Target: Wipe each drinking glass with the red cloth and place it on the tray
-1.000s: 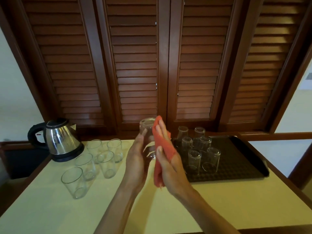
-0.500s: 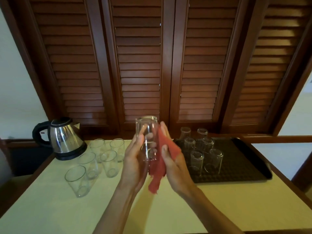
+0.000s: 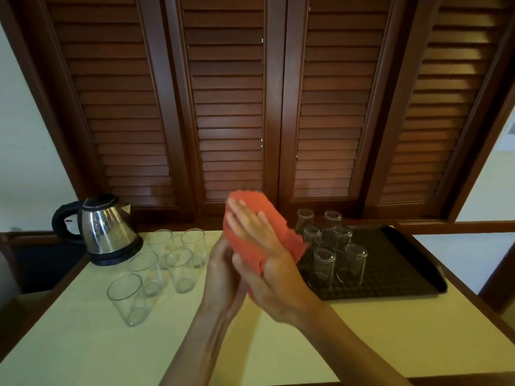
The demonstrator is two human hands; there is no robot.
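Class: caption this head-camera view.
Both hands wrap a red cloth between upright glasses and an inverted-glass tray.

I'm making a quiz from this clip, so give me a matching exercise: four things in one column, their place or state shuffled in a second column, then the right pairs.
Things:
1. kettle
2. red cloth
3. tray
4. nearest loose glass

Places or states:
A. holds upside-down glasses
B. upright on the table, front left
C. back left of the table
D. under the right hand

Pairs: 1-C, 2-D, 3-A, 4-B
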